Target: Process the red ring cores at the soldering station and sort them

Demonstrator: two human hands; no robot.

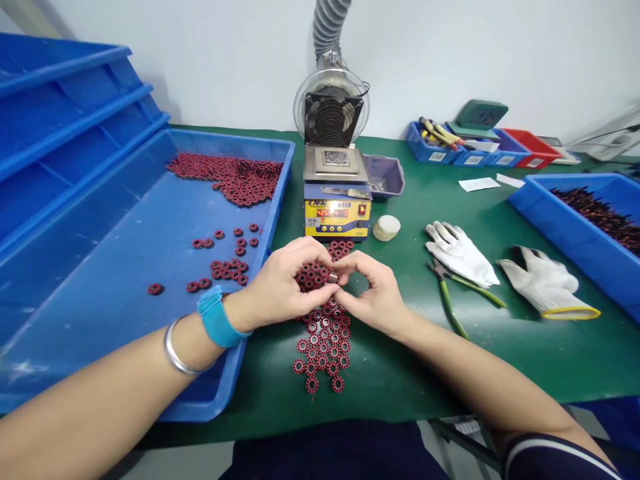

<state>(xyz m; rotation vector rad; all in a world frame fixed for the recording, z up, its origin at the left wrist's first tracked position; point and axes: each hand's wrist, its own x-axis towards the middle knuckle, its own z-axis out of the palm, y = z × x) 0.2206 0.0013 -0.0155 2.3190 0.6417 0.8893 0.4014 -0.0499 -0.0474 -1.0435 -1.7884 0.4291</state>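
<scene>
Your left hand [285, 280] and right hand [377, 293] are meeting over the bench [400, 380], just in front of the machine [337, 213]. Both thumbs and forefingers are pinching a small part [333, 277] where the tips come together, thumbs on your near side, forefingers on the far side. Its ends are hiding behind your fingertips, so you cannot tell exactly which tip is bearing hardest; it is probably a ring seen edge-on.

The loose rings [323, 350] are lying under and around your hands, many of them flat, thinning into a scatter towards you. More are sitting in the tray [150, 227] to your left, heaped at its far end and strewn nearer your wrist.

You are likely handling something light, with a stiff core and little give, so a gentle pinch should be enough. The red windings are probably the delicate part: a nail or hard squeeze could be nicking or shifting them. One fine strand [313, 398] is poking out by the nearest rings, so loose ends may be catching on neighbours. Favour opposite points of the rim, spreading pressure with your finger pads; smooth windings may be slipping if you are gripping only one edge.
</scene>
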